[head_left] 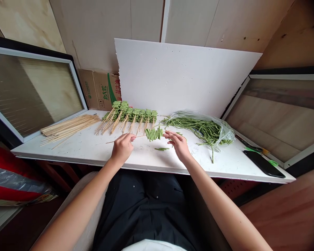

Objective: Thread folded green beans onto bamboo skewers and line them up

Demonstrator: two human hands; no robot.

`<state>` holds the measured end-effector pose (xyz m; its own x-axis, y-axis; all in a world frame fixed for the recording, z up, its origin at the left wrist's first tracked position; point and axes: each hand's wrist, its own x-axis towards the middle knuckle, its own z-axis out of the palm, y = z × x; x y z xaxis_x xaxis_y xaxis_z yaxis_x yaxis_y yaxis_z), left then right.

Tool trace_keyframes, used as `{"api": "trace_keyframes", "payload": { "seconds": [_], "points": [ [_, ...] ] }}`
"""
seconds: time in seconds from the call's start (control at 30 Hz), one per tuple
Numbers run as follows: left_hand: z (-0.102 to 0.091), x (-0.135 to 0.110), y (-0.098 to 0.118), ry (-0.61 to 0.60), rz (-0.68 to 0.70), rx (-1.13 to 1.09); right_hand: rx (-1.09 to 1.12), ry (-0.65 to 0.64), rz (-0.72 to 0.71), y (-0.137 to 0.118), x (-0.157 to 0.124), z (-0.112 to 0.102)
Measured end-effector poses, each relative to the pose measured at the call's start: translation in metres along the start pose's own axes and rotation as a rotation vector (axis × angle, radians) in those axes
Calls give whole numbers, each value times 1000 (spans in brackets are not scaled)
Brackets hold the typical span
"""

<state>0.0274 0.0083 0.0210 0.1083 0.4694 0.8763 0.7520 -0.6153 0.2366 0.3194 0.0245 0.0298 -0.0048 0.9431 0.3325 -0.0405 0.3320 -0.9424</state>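
Observation:
My left hand (122,148) is closed around a thin bamboo skewer (139,136), whose back end sticks out to the left. Cut pieces of green long bean (152,134) sit side by side on the skewer, above the table. At the skewer's right end, my right hand (178,142) has its fingers stretched toward the last pieces, thumb apart from the fingers. Whether the fingertips touch the tip is hard to make out. A few loose bean pieces (161,149) lie on the table below, and more are partly hidden behind my right hand.
Finished bean skewers (136,115) are stacked at the back. Bare skewers (70,127) lie to the left. Whole long beans (196,125) spill from a clear plastic bag (222,130). A black phone (263,163) rests at the right edge; a white board (185,80) stands behind.

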Motion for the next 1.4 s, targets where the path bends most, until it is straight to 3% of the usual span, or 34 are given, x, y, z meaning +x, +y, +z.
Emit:
{"api": "trace_keyframes", "payload": {
  "seconds": [0.13, 0.23, 0.37, 0.53, 0.7, 0.83, 1.0, 1.13, 1.4],
  "points": [
    [3, -3, -8, -18, -24, -10, -585, -138, -177, 10, 10, -26],
    [5, -6, -13, -45, -63, -14, -856, -250, -263, 20, 14, -40],
    [8, -8, -17, -63, -80, -8, -1012, -348, -241, 30, 12, -43],
    [9, -8, -17, -68, -68, -7, -1043, -288, -264, 34, 10, -38],
    [9, -9, -17, -68, -79, -23, -838, -216, -174, 30, 14, -40],
    [10, -9, -17, -60, -80, -35, -599, -78, -126, 24, 16, -41],
    [10, -10, -15, -62, -75, -47, -101, -13, 80, 12, 14, -34],
    [10, -10, -11, -57, -67, -65, 223, 1, 167, 1, 12, -25],
    [9, -9, -3, -48, -10, -87, 394, -28, 193, -7, 9, -20]
  ]
}}
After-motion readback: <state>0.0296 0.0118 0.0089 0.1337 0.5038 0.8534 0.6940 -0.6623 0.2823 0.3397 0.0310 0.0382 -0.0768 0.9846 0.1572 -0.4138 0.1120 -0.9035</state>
